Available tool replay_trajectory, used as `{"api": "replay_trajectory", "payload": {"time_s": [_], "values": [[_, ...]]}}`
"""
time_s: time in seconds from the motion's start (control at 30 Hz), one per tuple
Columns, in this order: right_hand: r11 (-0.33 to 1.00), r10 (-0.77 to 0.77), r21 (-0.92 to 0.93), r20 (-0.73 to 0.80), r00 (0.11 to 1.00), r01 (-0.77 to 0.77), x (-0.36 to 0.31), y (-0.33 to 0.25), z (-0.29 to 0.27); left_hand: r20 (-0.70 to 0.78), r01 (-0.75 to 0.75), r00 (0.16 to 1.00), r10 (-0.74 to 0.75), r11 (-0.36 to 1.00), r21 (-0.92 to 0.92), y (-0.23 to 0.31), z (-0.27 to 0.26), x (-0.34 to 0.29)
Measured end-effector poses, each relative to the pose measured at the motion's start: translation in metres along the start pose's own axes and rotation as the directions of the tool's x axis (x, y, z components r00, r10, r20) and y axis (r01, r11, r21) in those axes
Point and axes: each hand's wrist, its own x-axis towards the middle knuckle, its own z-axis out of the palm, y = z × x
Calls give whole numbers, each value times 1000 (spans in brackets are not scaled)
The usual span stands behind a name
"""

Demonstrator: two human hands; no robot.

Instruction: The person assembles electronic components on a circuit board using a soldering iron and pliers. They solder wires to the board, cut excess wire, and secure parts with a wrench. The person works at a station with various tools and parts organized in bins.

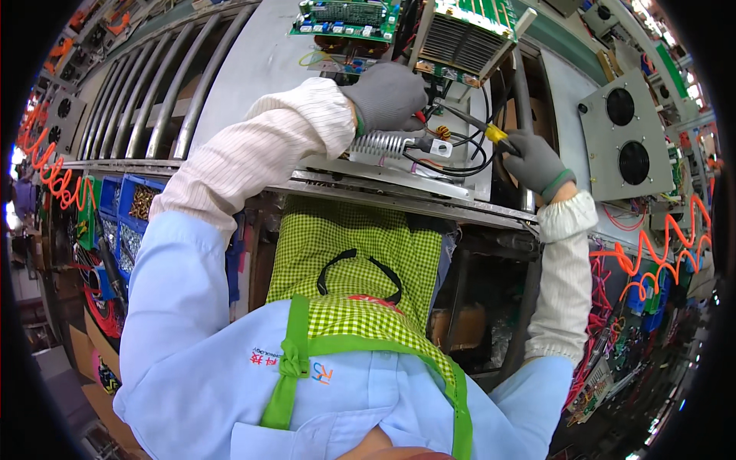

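Note:
My right hand [534,162], in a grey glove, is closed around a screwdriver [497,133] with a yellow and black handle. Its shaft points left, toward the wiring below a finned heat sink [460,42]. My left hand [387,96], also gloved, reaches into the assembly with bent fingers. A small red piece [419,116] shows at its fingertips, and what they grip is mostly hidden. Just below that hand lies a silvery coil [379,144]. Beside it are a small yellow wound ring [442,133] and looped black cables [477,157].
Behind my left hand sits a green circuit board [349,17]. Metal rollers [165,84] run along the left. At the right stands a grey panel with two fans [625,134]. Blue bins of small parts [139,201] and orange coiled hoses [659,257] flank me.

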Motion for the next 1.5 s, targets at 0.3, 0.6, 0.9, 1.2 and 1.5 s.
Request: {"api": "replay_trajectory", "payload": {"time_s": [0.3, 0.6, 0.9, 1.2, 1.5], "values": [[988, 94, 125, 18, 995, -96, -19, -9, 21, 73, 47, 996, -44, 998, -36, -2, -3, 5], [972, 178, 136, 104, 979, -191, 10, -37, 7, 69, 23, 997, -21, 999, -24, -3, 5, 4], [952, 203, 157, 312, 928, -262, 31, -50, -17, -3, 72, 997, -72, 995, -67, -6, 2, 1], [748, 118, 613, 257, 959, -256, 25, -2, 44, -186, 119, 972, -141, 985, -127, -9, -8, -6], [680, 61, 719, 136, 989, -141, 32, 7, 66, -67, 217, 970, -234, 956, -196, -8, -8, 6]]}}
